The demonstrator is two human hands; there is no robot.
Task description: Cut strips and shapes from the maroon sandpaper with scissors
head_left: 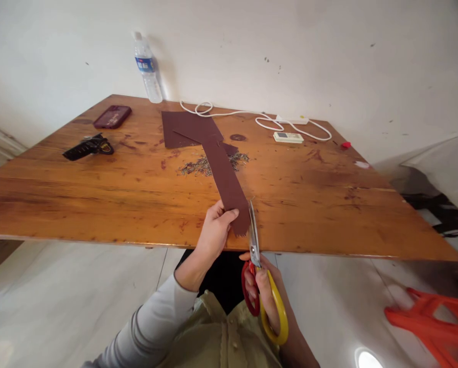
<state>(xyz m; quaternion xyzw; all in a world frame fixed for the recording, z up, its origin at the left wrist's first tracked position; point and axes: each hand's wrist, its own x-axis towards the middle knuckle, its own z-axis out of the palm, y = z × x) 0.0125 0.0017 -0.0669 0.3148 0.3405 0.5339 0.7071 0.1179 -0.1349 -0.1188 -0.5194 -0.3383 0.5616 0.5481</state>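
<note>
My left hand (216,231) pinches a long dark brown strip (226,176), thumb on top, near its lower end. Small notches show along that end, and the strip looks like paper or sandpaper. In my right hand (265,286) is a pair of scissors (254,232) with one red and one yellow handle. Their blades point away from me and lie against the strip's right edge; they look nearly closed. Beyond the strip lies a small heap of thin shreds (202,166). Larger sheets of the same brown material (171,128) rest farther back.
On the wooden table (137,204) stand a plastic bottle (146,69) and, at left, a dark red phone (112,116) and a black hair clip-like item (88,147). A white cable (232,113) and a small white remote (288,137) lie at the back. An orange stool (428,312) is at lower right.
</note>
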